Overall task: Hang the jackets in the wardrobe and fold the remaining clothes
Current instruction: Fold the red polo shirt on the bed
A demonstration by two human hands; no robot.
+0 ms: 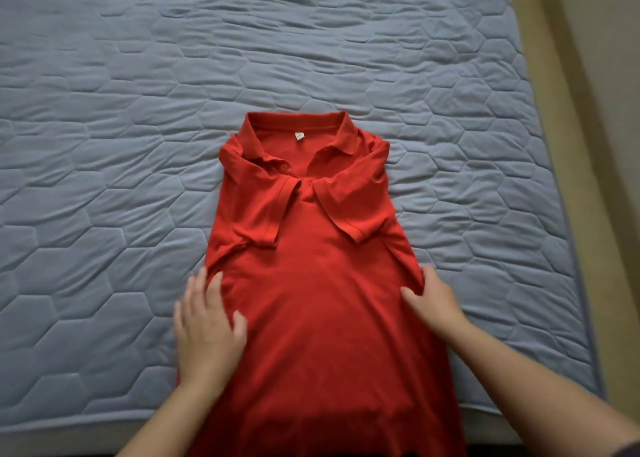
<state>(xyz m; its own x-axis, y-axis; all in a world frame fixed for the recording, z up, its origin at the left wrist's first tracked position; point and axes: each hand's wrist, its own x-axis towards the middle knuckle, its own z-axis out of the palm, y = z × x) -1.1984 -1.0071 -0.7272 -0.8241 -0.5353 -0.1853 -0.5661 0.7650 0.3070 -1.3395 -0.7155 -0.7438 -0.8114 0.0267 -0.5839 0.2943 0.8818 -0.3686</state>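
A red polo shirt (311,283) lies face up on the bed, collar away from me, with both short sleeves folded in over the chest. Its hem hangs over the near edge of the mattress. My left hand (207,328) lies flat on the shirt's left side edge, fingers straight and spread. My right hand (433,297) is at the shirt's right side edge, thumb on top of the cloth and fingers curled at the edge, pinching it.
The bed has a blue-grey quilted cover (138,145) that spreads wide to the left and behind the shirt. The mattress's right edge (554,179) borders a tan floor strip (595,110).
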